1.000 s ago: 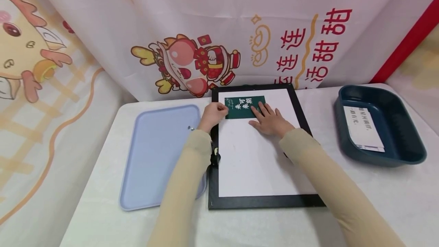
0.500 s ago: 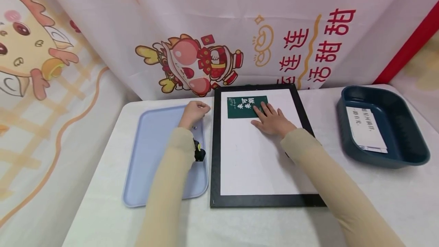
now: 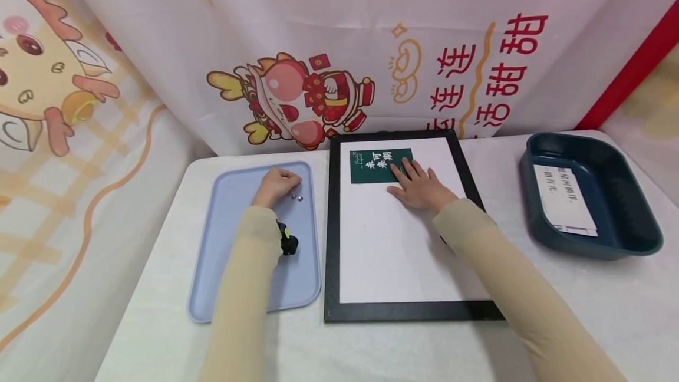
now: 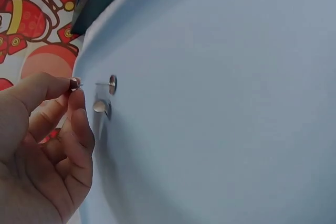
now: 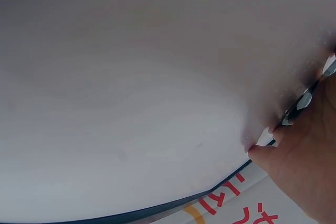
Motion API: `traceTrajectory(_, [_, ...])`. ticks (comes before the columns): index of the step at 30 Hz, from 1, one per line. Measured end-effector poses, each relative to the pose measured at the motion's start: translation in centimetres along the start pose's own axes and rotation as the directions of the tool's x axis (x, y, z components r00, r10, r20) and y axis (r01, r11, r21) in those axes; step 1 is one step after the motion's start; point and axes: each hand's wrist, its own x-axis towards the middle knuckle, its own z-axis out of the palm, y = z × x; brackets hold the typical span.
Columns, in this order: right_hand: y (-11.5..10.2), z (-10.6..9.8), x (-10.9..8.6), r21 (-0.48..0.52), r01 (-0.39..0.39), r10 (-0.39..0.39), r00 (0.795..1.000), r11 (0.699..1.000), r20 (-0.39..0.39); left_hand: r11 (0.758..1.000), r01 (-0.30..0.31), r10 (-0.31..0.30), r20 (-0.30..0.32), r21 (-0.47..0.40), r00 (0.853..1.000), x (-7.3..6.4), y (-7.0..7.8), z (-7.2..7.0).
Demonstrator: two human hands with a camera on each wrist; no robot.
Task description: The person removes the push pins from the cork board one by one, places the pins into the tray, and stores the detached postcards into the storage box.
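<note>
Over the far right part of the light blue tray (image 3: 239, 193), my left hand (image 3: 275, 186) pinches a thumbtack (image 4: 74, 84) between thumb and index finger, its point facing away from the fingertips. Close by on the tray lie two more thumbtacks, one silver thumbtack (image 4: 113, 84) with its pin showing and another thumbtack (image 4: 100, 107) beside it. My right hand (image 3: 421, 187) lies with fingers spread, pressing a dark green card (image 3: 363, 175) with white writing onto the white surface of a black-framed board (image 3: 392, 252). The fingertips cover the card's right part.
A dark teal bin (image 3: 626, 193) stands on the right, with white printed cards (image 3: 564, 199) inside. Behind the table (image 3: 159, 264) hangs a printed white cloth (image 3: 345, 28). A black wrist camera (image 3: 289, 243) sits beneath the left cuff.
My left hand has left the card's left edge, moved left over the tray and taken hold of a thumbtack. My right hand has stayed on the card.
</note>
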Motion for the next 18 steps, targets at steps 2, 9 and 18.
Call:
traceTrajectory(2, [-0.1,0.0,0.0,0.002,0.000,0.000,1.000,1.000,-0.001,1.000,0.010,-0.010,0.008,0.004,1.000,-0.2,-0.2,-0.1])
traceTrajectory(9, [-0.1,0.0,0.0,-0.013,0.003,-0.003,1.000,1.000,-0.018,1.000,0.014,-0.014,-0.009,-0.014,1.000,-0.2,-0.9,0.3])
traceTrajectory(18, [0.0,0.0,0.1,-0.063,0.033,-0.038,0.995,0.997,-0.087,0.997,-0.069,0.068,-0.037,-0.029,0.997,1.3,-2.5,0.9])
